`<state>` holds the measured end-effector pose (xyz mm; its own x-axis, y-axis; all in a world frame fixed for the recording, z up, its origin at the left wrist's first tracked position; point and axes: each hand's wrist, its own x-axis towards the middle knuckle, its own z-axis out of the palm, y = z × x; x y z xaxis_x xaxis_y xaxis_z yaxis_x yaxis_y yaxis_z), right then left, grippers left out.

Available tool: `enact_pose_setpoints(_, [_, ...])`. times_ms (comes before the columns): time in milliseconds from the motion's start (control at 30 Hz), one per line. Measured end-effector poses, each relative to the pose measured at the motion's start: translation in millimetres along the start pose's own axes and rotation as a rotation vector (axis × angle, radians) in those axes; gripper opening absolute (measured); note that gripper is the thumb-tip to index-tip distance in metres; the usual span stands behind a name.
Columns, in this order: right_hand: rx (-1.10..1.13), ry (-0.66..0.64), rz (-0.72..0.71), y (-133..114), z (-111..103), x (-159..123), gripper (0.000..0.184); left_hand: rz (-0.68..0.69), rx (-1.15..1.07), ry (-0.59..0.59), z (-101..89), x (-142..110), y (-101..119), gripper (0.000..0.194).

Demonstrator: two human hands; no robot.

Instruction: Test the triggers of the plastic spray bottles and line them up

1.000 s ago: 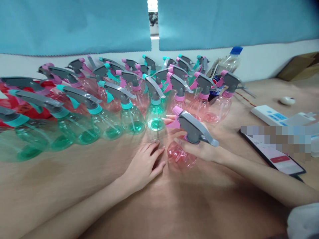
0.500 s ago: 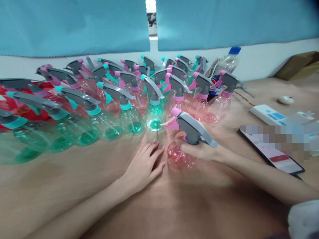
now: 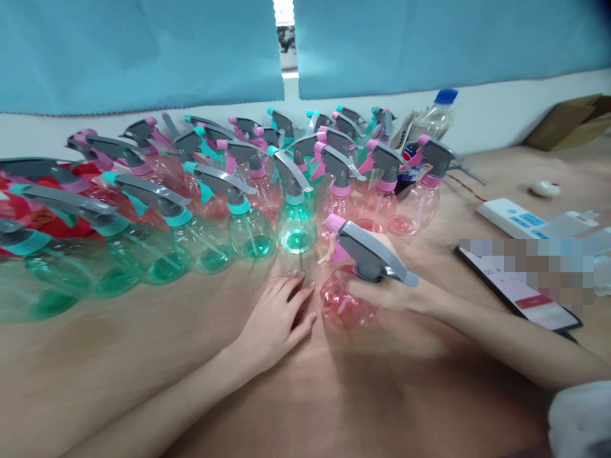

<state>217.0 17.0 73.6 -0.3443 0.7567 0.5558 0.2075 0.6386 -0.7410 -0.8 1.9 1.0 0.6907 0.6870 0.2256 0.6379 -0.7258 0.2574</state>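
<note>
Spray bottle [image 3: 344, 310]: clear pink plastic, rounded body, pale tube visible inside. Head was grey, with pink nozzle [image 3: 336, 223] and pink trigger [image 3: 340, 253]. Head was fitted on the body. Sat just right of frame center, roughly upright, nozzle toward upper left, grey rear end toward lower right. Neck and part of the body were covered by fingers [image 3: 356, 283]. Contents: couldn't tell.

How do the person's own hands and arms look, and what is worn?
The left hand and right hand show no gloves, rings or bracelets. The left forearm and right forearm are bare. A whitish cloth, probably a sleeve, shows at the right arm's upper end; no left sleeve is visible.
</note>
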Motion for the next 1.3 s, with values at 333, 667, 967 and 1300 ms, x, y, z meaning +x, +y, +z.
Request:
enact_pose_setpoints(333, [0.035, -0.064, 0.085, 7, 0, -5, 0.035, 0.003, 0.009, 0.001, 0.0, 0, -1, 0.038])
enact_pose_setpoints(667, [0.056, -0.02, 0.069, 12, 4, -11, 0.031, 0.0, 0.005, 0.018, -0.5, 0, 0, 0.037])
enact_pose_setpoints(967, [0.099, -0.004, 0.141, 11, 5, -13, 0.05, 0.0, 0.012, 0.029, 0.8, 0, 0, 0.035])
enact_pose_setpoints(1300, [0.034, -0.024, 0.166, 1, -2, -15, 0.038, -0.021, 0.028, 0.025, 2.6, 6, 6, 0.03])
